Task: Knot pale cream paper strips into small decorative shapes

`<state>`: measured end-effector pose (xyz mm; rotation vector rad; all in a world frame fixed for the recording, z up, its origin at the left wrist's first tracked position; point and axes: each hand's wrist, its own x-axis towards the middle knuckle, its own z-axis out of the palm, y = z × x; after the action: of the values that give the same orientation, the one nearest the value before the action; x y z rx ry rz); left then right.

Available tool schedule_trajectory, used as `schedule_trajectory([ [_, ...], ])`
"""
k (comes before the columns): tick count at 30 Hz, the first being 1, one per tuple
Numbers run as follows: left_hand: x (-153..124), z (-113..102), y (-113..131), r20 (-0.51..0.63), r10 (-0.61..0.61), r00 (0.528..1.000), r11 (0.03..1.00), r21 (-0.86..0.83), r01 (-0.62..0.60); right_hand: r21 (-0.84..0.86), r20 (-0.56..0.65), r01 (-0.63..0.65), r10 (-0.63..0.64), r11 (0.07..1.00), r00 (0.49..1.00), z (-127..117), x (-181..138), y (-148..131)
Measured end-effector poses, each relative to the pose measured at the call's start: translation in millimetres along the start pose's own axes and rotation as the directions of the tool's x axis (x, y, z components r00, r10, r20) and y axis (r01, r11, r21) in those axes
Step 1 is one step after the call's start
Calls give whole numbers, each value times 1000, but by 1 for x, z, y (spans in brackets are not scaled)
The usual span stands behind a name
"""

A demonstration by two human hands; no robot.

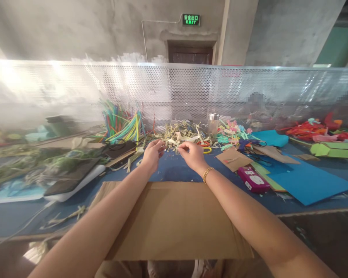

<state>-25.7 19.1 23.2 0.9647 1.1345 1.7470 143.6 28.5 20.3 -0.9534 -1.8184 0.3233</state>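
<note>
Both my arms reach forward over a brown cardboard sheet (174,220) on the blue table. My left hand (151,153) has its fingers curled and pinched at the near edge of a pile of pale shredded paper strips (182,135). My right hand (192,153), with a gold bracelet (207,173) at the wrist, is pinched too, fingertips meeting a thin pale strip (171,146) that runs between the two hands. What each hand grips beyond that strip is too small to make out.
Colourful straws (121,123) stand at back left beside black tablets (75,175). A metal cup (213,122), coloured paper bits, scissors, a pink box (253,180), blue paper (307,181) and green paper (333,150) lie right. A perforated metal screen (174,88) closes the table's far side.
</note>
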Motion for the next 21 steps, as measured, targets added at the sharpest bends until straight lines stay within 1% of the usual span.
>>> schedule_trajectory([
  [1,1,-1,0,-34,-5,999,999,40,7,31,-10,-8,8,999,1000,1,0,1],
  [2,1,-2,0,-23,-4,1000,995,103,6,61,-13,-15,15,998,1000,2,1,3],
  [3,0,-2,1,31,1,1000,985,172,-6,88,-9,-22,23,996,1000,3,1,5],
  [4,-3,-1,1,111,8,994,974,224,-33,112,-1,-30,30,993,1000,5,2,6],
  [6,-9,2,3,260,28,965,963,253,-97,144,14,-41,40,989,999,6,2,8],
  [9,-17,8,3,347,35,937,960,248,-128,165,17,-24,22,986,1000,7,2,9],
  [13,-17,9,1,361,37,932,960,246,-134,179,46,39,-48,983,998,6,1,7],
  [15,-15,9,-1,359,48,932,958,247,-144,198,64,47,-61,979,996,6,1,6],
  [21,-17,9,1,350,56,935,945,283,-162,263,52,-22,9,964,999,8,0,7],
])
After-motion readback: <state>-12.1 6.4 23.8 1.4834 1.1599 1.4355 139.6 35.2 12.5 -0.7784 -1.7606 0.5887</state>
